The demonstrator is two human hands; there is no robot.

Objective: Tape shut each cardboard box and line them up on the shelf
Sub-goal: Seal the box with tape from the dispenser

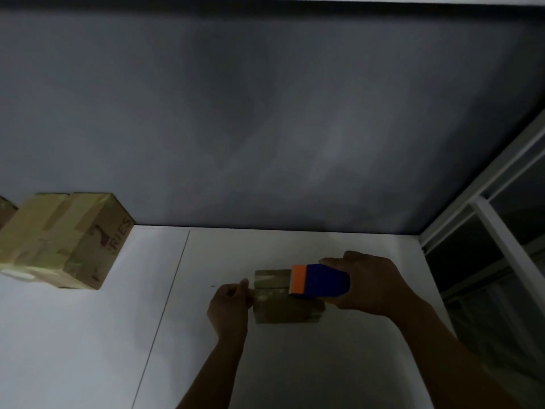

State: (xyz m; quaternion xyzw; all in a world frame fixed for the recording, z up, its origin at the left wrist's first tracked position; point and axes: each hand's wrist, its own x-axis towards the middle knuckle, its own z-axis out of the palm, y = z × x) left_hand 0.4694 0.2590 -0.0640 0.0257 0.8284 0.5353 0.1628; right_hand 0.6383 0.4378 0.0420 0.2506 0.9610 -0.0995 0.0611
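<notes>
Head view, the only one: a small box of dull brown cardboard sits on the white shelf, right of the shelf's thin seam and well short of the back edge. Its long axis runs left to right, parallel to that edge, and it lies between the two hands.

The left hand is at the box's left end, fingers curled, thumb and forefinger pinching what seems to be the free end of the tape. The dim light leaves this unsure. The right hand is wrapped round a blue dispenser with an orange front lip, held over the right half of the lid.

I judge the coming pull runs along the long axis, rightward, away from the left hand.

Larger taped boxes, glossy and creased, stand at the shelf's back-left edge against the grey wall.
</notes>
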